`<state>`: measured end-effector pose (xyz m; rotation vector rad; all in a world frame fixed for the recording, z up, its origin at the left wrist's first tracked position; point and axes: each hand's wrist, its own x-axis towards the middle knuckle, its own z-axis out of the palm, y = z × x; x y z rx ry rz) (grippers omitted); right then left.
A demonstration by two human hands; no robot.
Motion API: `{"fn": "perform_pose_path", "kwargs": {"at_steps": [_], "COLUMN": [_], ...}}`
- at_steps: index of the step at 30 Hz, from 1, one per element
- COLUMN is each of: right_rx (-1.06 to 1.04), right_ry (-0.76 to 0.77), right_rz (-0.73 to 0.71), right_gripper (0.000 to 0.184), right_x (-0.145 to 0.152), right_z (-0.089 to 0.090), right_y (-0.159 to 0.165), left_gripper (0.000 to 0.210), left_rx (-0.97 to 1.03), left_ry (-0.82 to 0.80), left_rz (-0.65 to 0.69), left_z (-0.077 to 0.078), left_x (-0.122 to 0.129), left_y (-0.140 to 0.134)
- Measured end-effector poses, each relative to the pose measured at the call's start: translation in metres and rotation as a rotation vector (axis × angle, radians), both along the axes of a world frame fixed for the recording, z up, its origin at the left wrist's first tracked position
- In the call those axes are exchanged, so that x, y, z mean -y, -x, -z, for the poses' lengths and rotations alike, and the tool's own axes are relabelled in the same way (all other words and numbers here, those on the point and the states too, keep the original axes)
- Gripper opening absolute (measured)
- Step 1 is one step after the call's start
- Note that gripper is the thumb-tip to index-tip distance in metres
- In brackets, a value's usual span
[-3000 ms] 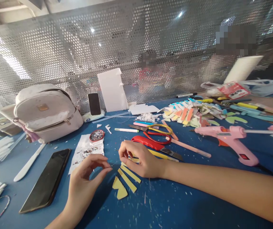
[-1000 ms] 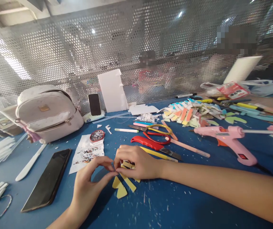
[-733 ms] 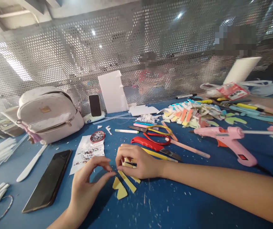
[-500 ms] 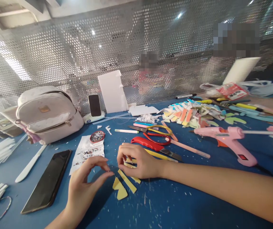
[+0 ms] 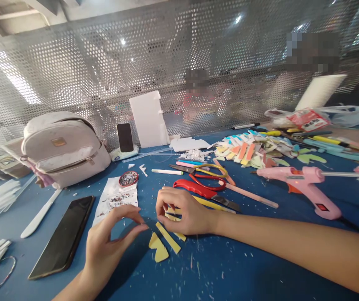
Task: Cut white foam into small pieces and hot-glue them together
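Observation:
My left hand [image 5: 107, 238] hovers in front of a white paper sheet [image 5: 104, 196], thumb and forefinger tips meeting in a pinch. Anything between those tips is too small to make out. To its right, my right hand [image 5: 185, 211] is curled with thumb and forefinger drawn together; what they hold, if anything, is hidden. Below my hands lie a yellow heart-like cutout [image 5: 159, 250] and a yellow strip [image 5: 168, 238]. More yellow strips are partly covered by my right hand. On the paper are a round dish of tiny bits [image 5: 128, 179] and scattered specks.
Behind my right hand lie a red-handled cutter [image 5: 194, 188], scissors [image 5: 187, 168] and pens. A pink glue gun [image 5: 304, 179] rests at right, near a heap of coloured scraps [image 5: 245, 150]. At left are a phone [image 5: 63, 238], a white knife [image 5: 41, 213] and a backpack [image 5: 63, 150].
My left hand has shifted slightly left, its pinch kept. The right hand holds nearly the same pose; the whole view has moved a little.

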<state>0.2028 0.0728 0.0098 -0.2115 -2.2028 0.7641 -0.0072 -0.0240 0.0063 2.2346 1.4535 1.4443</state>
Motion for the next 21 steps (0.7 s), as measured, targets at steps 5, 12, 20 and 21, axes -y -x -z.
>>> {"fn": "perform_pose_path", "kwargs": {"at_steps": [5,12,20,21], "right_rx": [-0.002,-0.010,-0.023,-0.023], "right_ry": [-0.001,-0.010,-0.006,-0.007], "right_rz": [0.011,0.031,0.042,0.045], "right_gripper": [0.010,0.010,0.010,0.010], "right_x": [0.0007,0.0013,0.0019,0.0019], "right_z": [-0.0012,-0.0006,-0.0019,-0.0019], "right_y": [-0.0003,0.0000,-0.0001,0.0000], "left_gripper": [0.031,0.030,0.027,0.027], "left_rx": [-0.006,-0.041,-0.052,-0.051], "left_ry": [-0.010,-0.059,-0.079,-0.082], "left_rz": [0.000,0.008,0.015,0.017], "left_z": [-0.0006,0.0001,-0.0014,-0.0014], "left_x": [-0.0011,-0.0021,-0.0025,-0.0024], "left_y": [-0.0010,0.0006,0.0010,0.0008]}}
